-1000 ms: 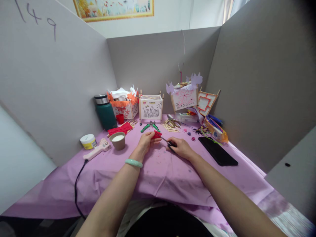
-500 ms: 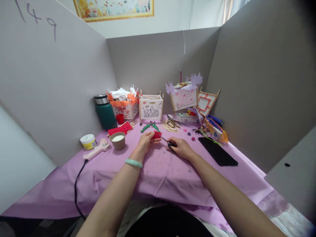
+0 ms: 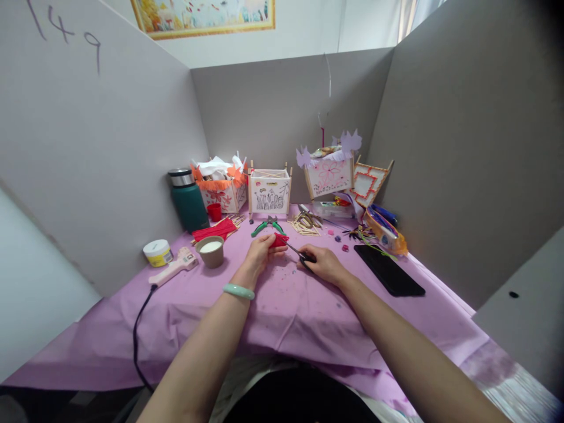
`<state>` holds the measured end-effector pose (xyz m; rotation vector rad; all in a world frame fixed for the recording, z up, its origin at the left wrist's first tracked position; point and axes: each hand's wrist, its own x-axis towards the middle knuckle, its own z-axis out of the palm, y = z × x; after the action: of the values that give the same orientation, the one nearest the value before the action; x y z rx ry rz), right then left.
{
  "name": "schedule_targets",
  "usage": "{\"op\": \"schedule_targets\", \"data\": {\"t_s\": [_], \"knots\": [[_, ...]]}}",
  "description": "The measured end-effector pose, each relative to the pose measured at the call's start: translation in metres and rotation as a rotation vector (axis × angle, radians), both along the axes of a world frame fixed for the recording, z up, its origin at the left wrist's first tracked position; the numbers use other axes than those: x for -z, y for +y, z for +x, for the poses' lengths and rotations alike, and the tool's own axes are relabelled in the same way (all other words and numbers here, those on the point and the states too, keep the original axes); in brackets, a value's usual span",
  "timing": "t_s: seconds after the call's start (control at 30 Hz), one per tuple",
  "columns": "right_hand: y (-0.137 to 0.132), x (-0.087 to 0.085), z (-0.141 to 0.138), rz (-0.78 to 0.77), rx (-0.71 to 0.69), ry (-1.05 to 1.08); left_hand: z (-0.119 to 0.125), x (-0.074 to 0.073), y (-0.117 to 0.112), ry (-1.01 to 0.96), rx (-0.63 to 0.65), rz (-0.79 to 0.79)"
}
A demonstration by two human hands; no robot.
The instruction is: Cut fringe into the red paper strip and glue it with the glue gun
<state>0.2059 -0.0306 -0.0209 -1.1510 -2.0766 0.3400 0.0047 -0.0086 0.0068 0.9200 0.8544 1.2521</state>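
A small red piece [image 3: 280, 239], perhaps paper with cut strips at its edge, is pinched in my left hand [image 3: 263, 251], which wears a pale green bangle. My right hand [image 3: 324, 263] is closed on the black handles of a pair of scissors [image 3: 304, 257]. The scissor blades point left and reach the right edge of the red piece. Both hands are just above the pink cloth [image 3: 282, 305]. Behind my left hand lie green-handled pliers [image 3: 269, 224].
To the left stand a cup of white stuff [image 3: 210, 252], a glue gun [image 3: 174, 268], a tub [image 3: 157, 252] and a green bottle [image 3: 187, 202]. Decorated lanterns [image 3: 269, 194] line the back. Wooden sticks [image 3: 304, 225] lie behind my hands; a black phone-like slab [image 3: 388, 270] lies right.
The red piece has shifted very slightly in my left fingers at the scissor tips. Both hands stay in nearly the same place.
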Motion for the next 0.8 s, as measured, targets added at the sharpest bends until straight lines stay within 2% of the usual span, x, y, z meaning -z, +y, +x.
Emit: {"op": "schedule_targets", "data": {"t_s": [0.6,0.8], "knots": [[0.0027,0.0023,0.0010,0.015,0.001,-0.004,0.0001,-0.0002,-0.0005,-0.008,0.004,-0.004],[0.0015,0.0018,0.0010,0.016,-0.012,-0.002,-0.0036,0.0012,0.0040,-0.046,-0.048,0.011]]}}
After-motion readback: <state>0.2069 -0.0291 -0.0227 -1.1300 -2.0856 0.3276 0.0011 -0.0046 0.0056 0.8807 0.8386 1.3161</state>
